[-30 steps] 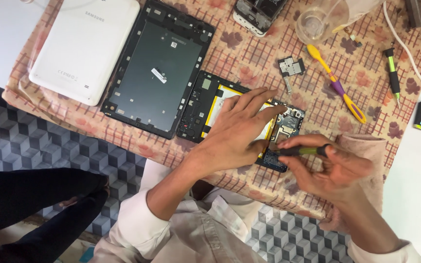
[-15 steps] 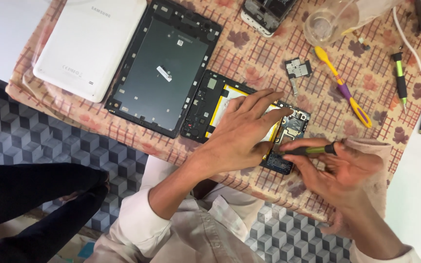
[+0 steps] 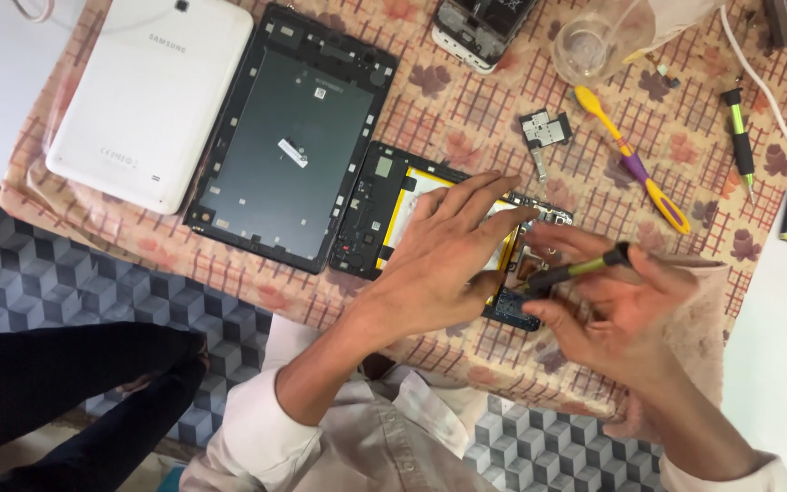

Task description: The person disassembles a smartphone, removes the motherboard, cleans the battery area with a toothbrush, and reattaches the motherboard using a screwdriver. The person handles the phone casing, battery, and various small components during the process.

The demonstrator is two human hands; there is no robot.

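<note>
As before, left hand (image 3: 444, 264) flat on opened tablet (image 3: 384, 214) — screwdriver (image 3: 576, 271) unmoved.

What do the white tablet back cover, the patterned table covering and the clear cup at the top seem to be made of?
The white tablet back cover looks like smooth moulded plastic with a faint sheen and rounded corners. The patterned table covering looks like woven cloth, matt, draping and creasing at the table edge. The clear cup is see-through with a thin rim; probably plastic, though glass cannot be ruled out.

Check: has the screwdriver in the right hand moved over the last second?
Yes. The screwdriver has tilted, its rear end raised toward the yellow pry tool; the tip stays at the opened tablet.
</note>
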